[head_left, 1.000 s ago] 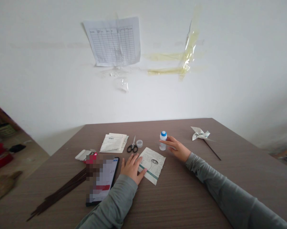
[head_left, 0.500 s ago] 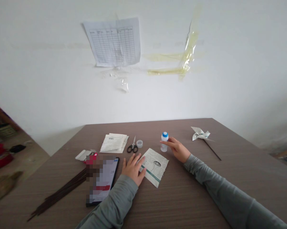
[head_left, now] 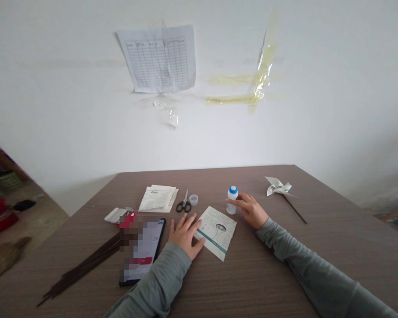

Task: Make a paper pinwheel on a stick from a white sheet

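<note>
My left hand lies with its fingers spread, the fingertips and thumb at the left edge of a square of printed paper. This paper has a green stripe and a dark oval picture. Beyond its right corner, a small white glue bottle with a blue top stands upright on the table. My right hand grips the bottle from the right. Its index finger reaches across the front, and other fingers are partly hidden behind. A pair of black-handled scissors and a clear cap lie beyond my left hand.
A paper pinwheel on a dark stick lies at the right. To the left are stacked paper squares, an opened small box, a bundle of dark sticks and a phone. A wall rises behind the table.
The glue bottle and my right hand have shifted slightly right and nearer to me. The printed paper has slid a little to the right. My left hand has hardly moved.
</note>
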